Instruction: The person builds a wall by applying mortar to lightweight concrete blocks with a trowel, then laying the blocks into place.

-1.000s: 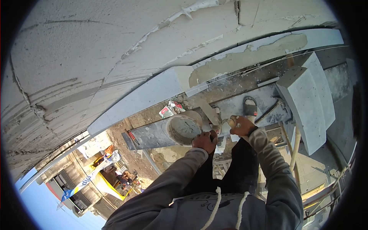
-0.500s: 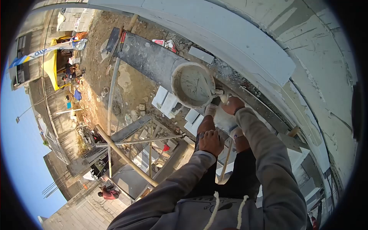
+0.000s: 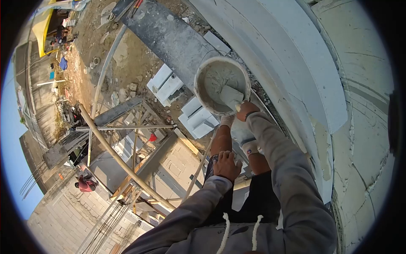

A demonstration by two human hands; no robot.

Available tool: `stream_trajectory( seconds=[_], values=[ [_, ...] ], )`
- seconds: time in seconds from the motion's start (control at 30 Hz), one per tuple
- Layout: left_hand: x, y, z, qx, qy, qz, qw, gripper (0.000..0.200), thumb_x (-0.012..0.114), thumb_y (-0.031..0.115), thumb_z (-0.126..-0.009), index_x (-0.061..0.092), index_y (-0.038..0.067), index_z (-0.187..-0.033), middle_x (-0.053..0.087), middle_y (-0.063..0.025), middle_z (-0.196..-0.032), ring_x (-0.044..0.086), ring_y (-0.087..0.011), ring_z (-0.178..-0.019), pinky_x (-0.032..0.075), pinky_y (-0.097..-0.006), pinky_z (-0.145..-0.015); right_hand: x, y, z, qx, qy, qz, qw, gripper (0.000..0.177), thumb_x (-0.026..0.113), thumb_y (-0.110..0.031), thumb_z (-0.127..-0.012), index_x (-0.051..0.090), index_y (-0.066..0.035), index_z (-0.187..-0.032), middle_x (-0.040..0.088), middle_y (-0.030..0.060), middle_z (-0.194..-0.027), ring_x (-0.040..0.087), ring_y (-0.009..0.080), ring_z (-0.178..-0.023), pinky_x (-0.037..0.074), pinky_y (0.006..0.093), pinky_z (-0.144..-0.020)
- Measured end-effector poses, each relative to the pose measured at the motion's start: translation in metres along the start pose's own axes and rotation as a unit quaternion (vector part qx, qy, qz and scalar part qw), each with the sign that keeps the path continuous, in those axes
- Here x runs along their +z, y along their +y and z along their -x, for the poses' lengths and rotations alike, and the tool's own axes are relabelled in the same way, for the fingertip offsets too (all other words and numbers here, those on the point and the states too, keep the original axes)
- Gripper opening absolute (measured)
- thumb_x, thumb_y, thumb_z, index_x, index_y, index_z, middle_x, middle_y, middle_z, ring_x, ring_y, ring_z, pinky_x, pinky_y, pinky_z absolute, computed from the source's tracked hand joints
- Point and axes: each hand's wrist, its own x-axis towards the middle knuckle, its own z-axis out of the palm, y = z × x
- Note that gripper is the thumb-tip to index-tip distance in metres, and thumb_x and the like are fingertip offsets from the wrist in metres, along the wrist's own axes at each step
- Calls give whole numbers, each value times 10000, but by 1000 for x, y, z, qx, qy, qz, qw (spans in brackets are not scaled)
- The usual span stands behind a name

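A round bucket (image 3: 197, 89) of wet grey mortar (image 3: 216, 79) stands on the plank just beyond my feet. My right hand (image 3: 245, 111) is at the bucket's near rim, closed around the handle of a trowel (image 3: 231, 95). The trowel's flat blade lies in the mortar, coated grey. My left hand (image 3: 227, 166) rests on my left knee, fingers laid over it, holding nothing.
A long grey plank (image 3: 169, 38) runs away past the bucket. Pale blocks (image 3: 165, 84) lie left of it. A pale wall (image 3: 292, 63) rises close on my right. Bamboo poles (image 3: 122, 167) cross on the left, above a lower level where a person (image 3: 86, 183) sits.
My right hand has brought the trowel blade into the mortar; before, the hand was beside the bucket's rim. My left hand stays on my knee. The view has shifted.
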Motion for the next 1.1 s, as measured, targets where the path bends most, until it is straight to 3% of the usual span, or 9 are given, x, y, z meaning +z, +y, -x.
stream_trajectory(
  seconds=[0.27,0.4,0.5,0.57,0.7,0.83,1.03,1.07,1.1],
  values=[
    [-11,-5,-11,-21,-9,25,999,425,600,331,-729,550,46,-1041,514,-124,-1128,428,-295,-1134,369,-433,-924,19,-52,-47,-9,52,-28,998,352,645,-232,-682,603,-33,-970,609,168,-1006,589,280,-957,480,358,-808],
    [-9,-7,-11,-13,-13,35,999,423,602,340,-731,555,54,-1040,508,-119,-1138,420,-292,-1141,362,-443,-926,30,2,-1,-89,116,0,989,597,656,-242,-647,428,14,-1137,612,188,-823,601,321,-814,483,400,-724],
    [-12,-6,-10,-29,-19,14,999,424,607,350,-730,559,57,-1033,507,-111,-1134,418,-290,-1139,364,-443,-920,38,53,45,-150,195,-18,969,599,653,-236,-649,425,11,-1145,608,180,-794,595,334,-782,480,409,-704],
    [-10,-7,-10,-25,-16,12,999,425,607,352,-730,559,58,-1034,506,-110,-1133,414,-287,-1142,363,-445,-919,39,82,55,-250,290,-37,923,473,662,-215,-625,450,-53,-1016,588,141,-761,594,332,-735,480,420,-642],
    [-6,-2,-6,-34,-41,-12,998,428,602,358,-731,560,57,-1032,500,-104,-1134,401,-281,-1150,361,-447,-915,29,79,22,-83,154,-51,983,463,642,-261,-617,549,-33,-1008,603,212,-832,589,331,-837,473,404,-722],
    [4,-2,-3,-19,-16,-16,1000,432,599,362,-727,562,47,-1020,496,-100,-1135,397,-277,-1150,363,-449,-909,38,69,-15,-129,132,-243,952,520,683,-330,-542,615,6,-933,613,210,-933,582,321,-906,460,344,-778],
    [10,4,0,-31,-16,-37,999,450,592,363,-717,561,35,-1023,509,-112,-1131,403,-281,-1151,363,-456,-911,9,75,46,-181,68,-310,931,572,699,-338,-551,595,16,-989,612,201,-919,578,308,-889,445,320,-781],
    [16,3,-1,-35,-18,-36,999,446,568,378,-721,552,49,-1021,485,-98,-1154,378,-271,-1171,345,-518,-899,7,85,65,-158,82,-311,933,572,699,-338,-551,595,16,-989,612,201,-919,578,308,-889,445,320,-781],
    [16,4,0,-17,-3,-33,999,433,577,359,-708,562,41,-1001,498,-102,-1136,386,-281,-1159,368,-497,-889,5,98,88,-213,134,-272,929,570,706,-333,-566,585,19,-998,608,204,-904,577,310,-877,444,323,-776]
  ],
)
